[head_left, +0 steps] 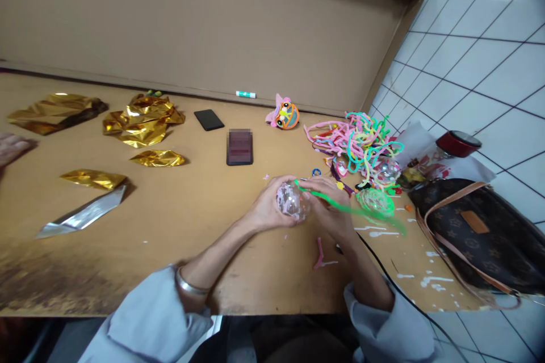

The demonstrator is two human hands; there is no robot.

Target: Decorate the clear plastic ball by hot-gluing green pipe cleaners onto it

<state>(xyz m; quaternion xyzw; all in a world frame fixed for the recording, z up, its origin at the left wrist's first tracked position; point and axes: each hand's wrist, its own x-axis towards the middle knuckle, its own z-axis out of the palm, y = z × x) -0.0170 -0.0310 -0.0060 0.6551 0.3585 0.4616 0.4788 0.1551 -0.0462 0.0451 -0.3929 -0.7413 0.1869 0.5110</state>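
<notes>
My left hand (pixel 269 204) is wrapped around a clear ball (pixel 291 201) with pale pinkish marks on its surface. Pinched in the fingers of my right hand (pixel 330 204) is a bright green pipe cleaner (pixel 326 198); one end touches the top of the ball, and the loose end trails right, blurred. Right of my hands lies a ball with green strands (pixel 375 202). Behind it is a tangled heap of pink, turquoise and yellow pipe cleaners (pixel 355 136). A short bent pink piece (pixel 319 253) rests on the table near my right wrist.
Gold foil sheets (pixel 145 119), a dark phone (pixel 208 119) and a dark flat case (pixel 239 147) lie left and ahead. A decorated owl-like figure (pixel 283 113) stands near the cardboard wall (pixel 204 28). On the right are a red-lidded jar (pixel 457 144) and a brown handbag (pixel 481 232). Another person's hand (pixel 15 148) shows far left.
</notes>
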